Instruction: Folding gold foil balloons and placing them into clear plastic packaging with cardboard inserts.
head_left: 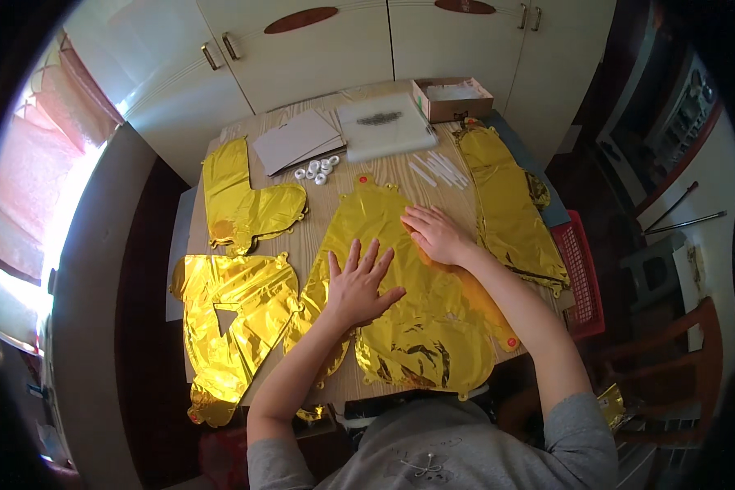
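A flat gold foil balloon [420, 314] lies in the middle of the table under both my hands. My left hand [359, 286] rests on its left part, palm down with the fingers spread. Further up, near the balloon's right edge, my right hand [437, 235] lies flat with its fingers stretched out and close together. Neither hand grips anything. Left of them are two more flat foil balloons, an L-shaped one [253, 214] and a wide one with a triangular hole [257, 282]. Another long foil balloon [498, 192] lies to the right.
Several white rolls [321, 168] sit beside grey cards [298, 140]. Behind are a translucent plastic packet [384, 139], white strips [437, 169] and an open cardboard box [457, 108]. A red basket [594, 286] stands off the table's right edge; a wooden chair [702, 359] is nearby.
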The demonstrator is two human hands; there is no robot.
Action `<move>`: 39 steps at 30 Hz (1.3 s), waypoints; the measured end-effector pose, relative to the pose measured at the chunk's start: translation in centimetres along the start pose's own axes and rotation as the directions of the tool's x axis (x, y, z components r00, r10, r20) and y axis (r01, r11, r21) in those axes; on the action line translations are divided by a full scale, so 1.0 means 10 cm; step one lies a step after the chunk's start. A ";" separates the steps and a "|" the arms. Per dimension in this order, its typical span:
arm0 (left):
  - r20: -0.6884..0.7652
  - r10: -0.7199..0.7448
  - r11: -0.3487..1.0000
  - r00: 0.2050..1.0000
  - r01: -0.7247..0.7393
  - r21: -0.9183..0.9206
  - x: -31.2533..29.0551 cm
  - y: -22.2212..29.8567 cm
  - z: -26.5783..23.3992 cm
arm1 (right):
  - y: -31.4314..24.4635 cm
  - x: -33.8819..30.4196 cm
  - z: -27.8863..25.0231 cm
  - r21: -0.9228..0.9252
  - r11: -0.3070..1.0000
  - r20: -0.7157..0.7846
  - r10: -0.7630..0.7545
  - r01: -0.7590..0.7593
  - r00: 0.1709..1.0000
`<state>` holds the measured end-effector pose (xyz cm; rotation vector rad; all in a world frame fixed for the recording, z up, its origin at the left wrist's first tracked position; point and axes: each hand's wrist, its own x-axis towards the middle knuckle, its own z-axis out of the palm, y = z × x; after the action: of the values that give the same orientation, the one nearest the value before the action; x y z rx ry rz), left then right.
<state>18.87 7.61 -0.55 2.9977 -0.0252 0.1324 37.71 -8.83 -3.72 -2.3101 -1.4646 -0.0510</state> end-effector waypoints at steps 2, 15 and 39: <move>0.009 0.004 1.000 1.000 -0.004 0.004 0.00 0.01 -0.02 | 0.00 0.00 0.00 0.025 1.000 -0.011 0.001 0.000 1.000; 0.029 -0.019 0.999 0.999 0.020 -0.031 0.02 -0.07 -0.10 | 0.01 0.04 -0.01 0.091 0.996 -0.060 -0.006 0.011 0.998; -0.452 -0.516 0.851 0.728 0.371 -0.372 0.26 -2.34 -0.11 | -1.30 2.19 0.63 -0.398 0.777 0.121 -0.482 0.487 0.868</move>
<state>21.86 30.86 -2.53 2.5015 0.6860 0.8378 35.07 17.01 -0.11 -2.1527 -2.2038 -0.5496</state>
